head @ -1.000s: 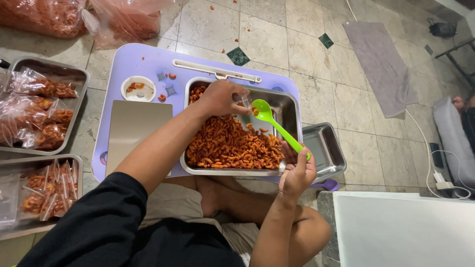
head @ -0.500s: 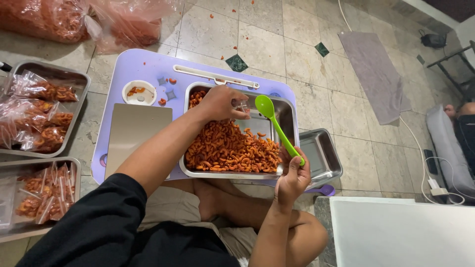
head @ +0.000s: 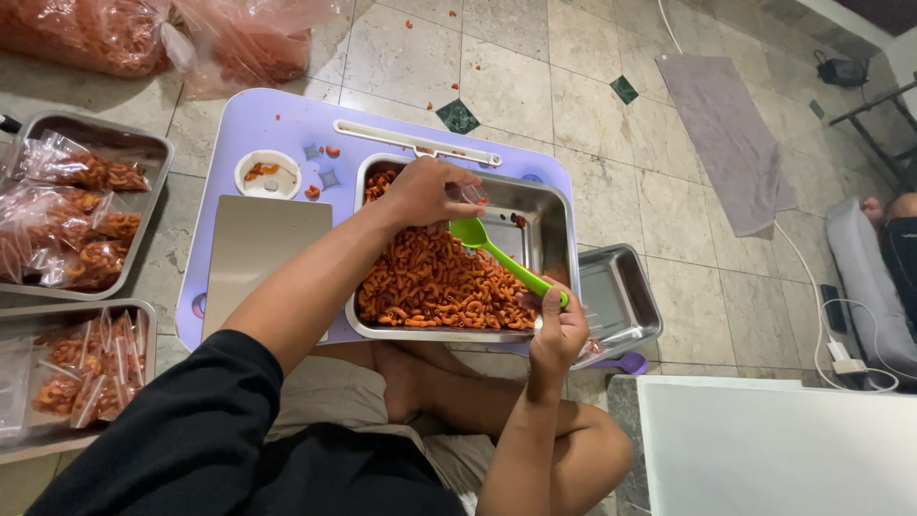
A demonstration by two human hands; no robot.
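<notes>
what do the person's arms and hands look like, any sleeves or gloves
Both hands are bare: no gloves, rings, watch or bands show on the left hand or the right hand. The left arm wears a short black fabric sleeve ending above the elbow. The right arm is bare as far as visible.

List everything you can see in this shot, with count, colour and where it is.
steel pan: one, silver, on the table, holding orange-red curled snacks
green spoon: one, over the pan
small clear bag: one, at the left hand's fingers
lap table: one, lilac, on the tiled floor
flat scale: one, silver, left on the table
small bowl: one, white, behind the scale
empty steel tray: one, right of the table
trays of filled bags: two, far left
large snack bags: two, top left
grey mat: one, upper right
left hand: over the pan
right hand: gripping the spoon handle
</notes>
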